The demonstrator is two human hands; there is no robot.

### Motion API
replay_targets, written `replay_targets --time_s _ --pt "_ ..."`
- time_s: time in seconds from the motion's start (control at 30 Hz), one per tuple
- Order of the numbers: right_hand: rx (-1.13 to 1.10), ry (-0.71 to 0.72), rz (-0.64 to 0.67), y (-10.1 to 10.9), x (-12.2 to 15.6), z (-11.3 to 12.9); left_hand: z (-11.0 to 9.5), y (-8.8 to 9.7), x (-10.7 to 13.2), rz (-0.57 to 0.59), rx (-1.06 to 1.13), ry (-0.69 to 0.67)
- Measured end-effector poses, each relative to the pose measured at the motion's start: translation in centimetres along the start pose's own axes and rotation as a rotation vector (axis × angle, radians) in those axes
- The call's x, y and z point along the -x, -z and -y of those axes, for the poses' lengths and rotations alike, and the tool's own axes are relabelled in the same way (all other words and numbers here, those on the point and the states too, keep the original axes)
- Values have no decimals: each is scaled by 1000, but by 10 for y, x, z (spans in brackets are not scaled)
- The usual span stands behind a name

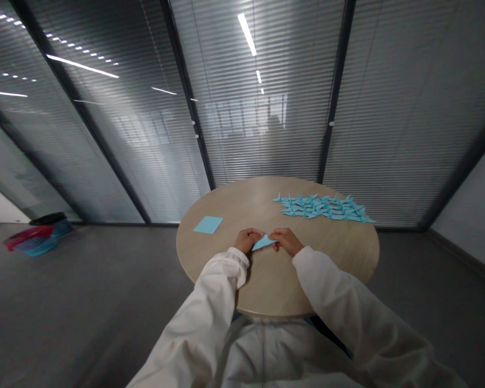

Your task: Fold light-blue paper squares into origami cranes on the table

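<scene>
Between my two hands is a folded piece of light blue paper [263,242], roughly triangular, just over the near middle of the round table. My left hand [247,240] pinches its left side, the fingers curled. On the other side my right hand [286,240] grips the right part, with some fingers tucked beneath and partly hidden. A flat light blue paper square [208,224] lies to the left of my left hand. Beyond my right hand, several folded blue paper cranes [323,207] sit in close rows.
The round wooden table [275,296] has its near edge right at my body. Behind it stands a glass partition [262,145] with blinds and dark frames. On the floor far left are a red and blue basket [34,240] and a dark-rimmed one [59,223].
</scene>
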State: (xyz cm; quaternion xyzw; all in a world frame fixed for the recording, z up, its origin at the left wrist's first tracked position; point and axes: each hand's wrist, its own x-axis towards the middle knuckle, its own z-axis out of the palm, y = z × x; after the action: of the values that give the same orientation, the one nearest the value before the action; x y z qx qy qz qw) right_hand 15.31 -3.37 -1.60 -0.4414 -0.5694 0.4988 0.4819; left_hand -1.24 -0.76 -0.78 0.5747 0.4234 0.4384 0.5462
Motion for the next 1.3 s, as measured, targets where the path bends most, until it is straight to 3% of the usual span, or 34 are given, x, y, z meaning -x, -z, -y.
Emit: replay_targets --time_s 0.23,0.4,0.67,0.77,0.93,1.03,1.3 --pt "-96 -66 59 -7 4 8 -5 1 -1 -113 18 -109" --pt "-120 -87 19 -9 5 7 -6 -2 -1 -106 43 -138" --pt "75 21 -1 -4 2 -2 -7 -5 2 -37 52 -112" --pt "297 123 -99 -4 3 -3 -6 -4 2 -83 45 -129" --pt "612 495 -296 -1 3 -1 -8 -2 2 -100 141 -128" --pt "733 639 -320 1 2 -1 -8 -2 2 -109 193 -118" --pt "855 782 -278 -2 7 4 -6 1 -1 -164 227 -145"
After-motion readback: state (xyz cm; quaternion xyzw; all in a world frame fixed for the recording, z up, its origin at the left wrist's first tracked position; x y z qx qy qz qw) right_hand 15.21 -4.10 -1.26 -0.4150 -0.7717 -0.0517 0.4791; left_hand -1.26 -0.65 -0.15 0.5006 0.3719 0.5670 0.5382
